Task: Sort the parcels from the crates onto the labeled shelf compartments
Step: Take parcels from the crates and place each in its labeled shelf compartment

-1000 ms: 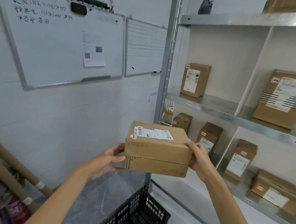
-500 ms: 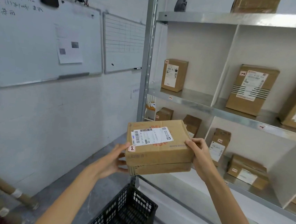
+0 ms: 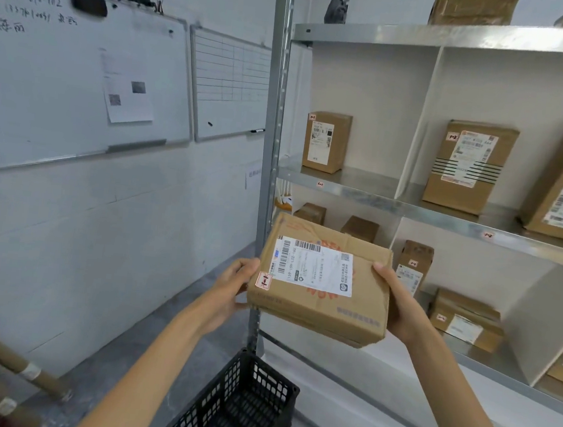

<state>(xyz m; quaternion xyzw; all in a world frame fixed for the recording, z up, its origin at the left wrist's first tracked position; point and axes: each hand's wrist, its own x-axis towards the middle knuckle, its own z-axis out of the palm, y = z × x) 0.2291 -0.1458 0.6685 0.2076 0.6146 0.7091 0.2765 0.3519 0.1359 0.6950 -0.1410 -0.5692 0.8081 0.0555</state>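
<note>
I hold a flat brown cardboard parcel (image 3: 319,306) with a white shipping label and a small red-and-white tag in front of the metal shelf (image 3: 371,191). My left hand (image 3: 235,284) grips its left end. My right hand (image 3: 398,307) grips its right end, fingers curled over the edge. The parcel is tilted so its labelled top faces me. Below it on the floor stands a black plastic crate (image 3: 241,405), which looks empty.
Shelf compartments hold upright boxes: one (image 3: 326,142) at upper left, a striped one (image 3: 468,166) beside it, smaller ones (image 3: 412,267) on the level below. White dividers (image 3: 416,123) separate compartments. Whiteboards (image 3: 79,83) hang on the left wall; cardboard tubes (image 3: 8,359) lean at lower left.
The parcel has risen slightly and tipped so its label faces me more. My view has swung right and closer to the shelf.
</note>
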